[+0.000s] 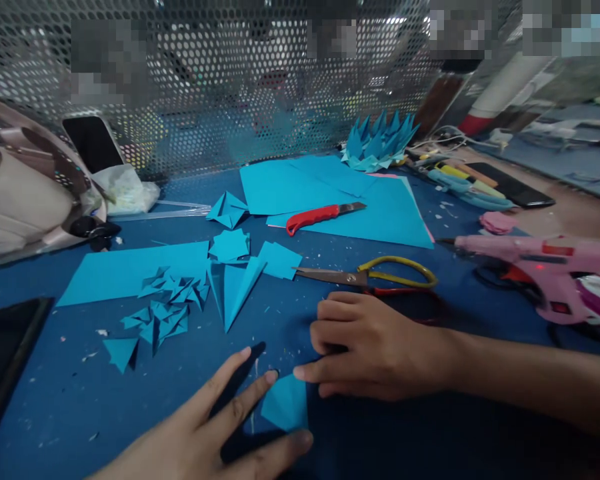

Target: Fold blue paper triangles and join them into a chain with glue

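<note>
A small creased piece of blue paper [286, 403] lies on the table between my hands. My left hand [215, 427] has its fingers spread, with one fingertip at the paper's upper left corner and the thumb by its lower right. The fingers of my right hand [375, 347] are curled, and the lowest ones meet the paper's top right corner. Just beyond that hand are scissors [355, 275] with yellow and red handles. Folded blue triangles [167, 300] sit in a loose pile to the left, near a folded blue cone [233, 287] and small paper squares [280, 260].
Blue sheets [300, 183] carry a red-handled cutter [315, 217]. A spiky blue paper model [380, 143] stands behind. At right lie a pink glue gun [535, 260] and a phone [515, 187]. A bag [20, 193] and dark tablet [10, 360] are left; a perforated metal panel [220, 87] stands behind.
</note>
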Demonstrator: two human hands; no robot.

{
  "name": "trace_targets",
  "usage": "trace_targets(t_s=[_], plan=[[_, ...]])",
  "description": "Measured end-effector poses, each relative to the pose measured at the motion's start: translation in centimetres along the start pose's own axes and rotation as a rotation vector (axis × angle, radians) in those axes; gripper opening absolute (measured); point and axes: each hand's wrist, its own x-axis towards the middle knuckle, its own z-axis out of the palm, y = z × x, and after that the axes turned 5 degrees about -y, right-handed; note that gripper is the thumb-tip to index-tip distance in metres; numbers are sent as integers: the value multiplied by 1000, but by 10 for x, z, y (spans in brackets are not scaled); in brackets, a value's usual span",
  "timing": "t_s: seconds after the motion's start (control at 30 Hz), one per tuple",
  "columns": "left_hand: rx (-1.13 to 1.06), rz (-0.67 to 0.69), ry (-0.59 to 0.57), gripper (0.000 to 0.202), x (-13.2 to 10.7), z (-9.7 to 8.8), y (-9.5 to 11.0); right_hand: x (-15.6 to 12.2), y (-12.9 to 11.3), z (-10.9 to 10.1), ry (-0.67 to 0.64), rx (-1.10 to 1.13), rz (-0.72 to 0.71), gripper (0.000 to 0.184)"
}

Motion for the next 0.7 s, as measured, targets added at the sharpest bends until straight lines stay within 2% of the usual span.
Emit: trace_targets(t_s=[0.03, 0.1, 0.13, 0.2, 0.37, 0.47, 0.7], plan=[[-31, 43, 44, 30, 3, -1, -1, 0, -1, 1, 15, -31, -29, 19], [-64, 44, 70, 25, 8, -2, -4, 0, -3, 2, 47, -79, -74, 19], [-82, 29, 117, 27, 10, -2, -5, 0, -3, 3, 63, -97, -84, 19], [-119, -11, 137, 31, 14, -1, -7, 0, -4, 5, 105, -129, -98, 20], [-119, -69, 192, 20, 20, 1, -1, 2, -7, 7, 139, -140, -220, 24], [-139, -94, 171, 20, 23, 0, 1, 4, -9, 8, 126, -135, -286, 24], [-328, -166, 50, 15, 25, -6, -6, 3, -11, 4, 21, -105, -288, 25]])
